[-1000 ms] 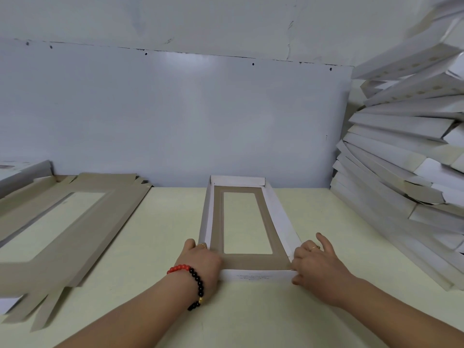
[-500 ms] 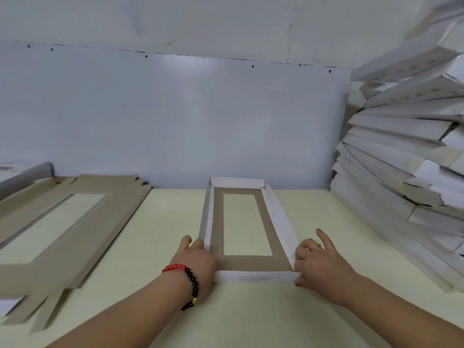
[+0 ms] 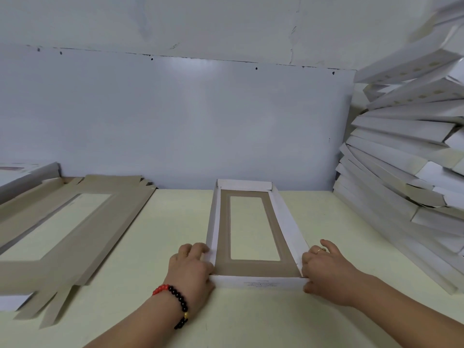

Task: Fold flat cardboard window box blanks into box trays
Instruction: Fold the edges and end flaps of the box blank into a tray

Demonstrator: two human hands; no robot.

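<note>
A folded box tray [image 3: 283,222] lies lengthwise on the pale table [image 3: 175,222], white walls up, brown inside, with a long rectangular window in its floor. My left hand [image 3: 192,271] grips its near left corner, fingers curled against the left wall. My right hand [image 3: 326,270] grips the near right corner, fingers curled over the right wall, thumb below the front wall. A stack of flat brown window blanks [image 3: 75,222] lies at the left.
A tall leaning pile of folded white trays [image 3: 406,172] fills the right side, down to the table. A grey wall panel [image 3: 200,121] closes the back. Another white box [image 3: 27,172] sits at the far left edge.
Both hands have slid a little farther along the tray's near corners, and the near side walls stand more upright. The tray itself stays in place.
</note>
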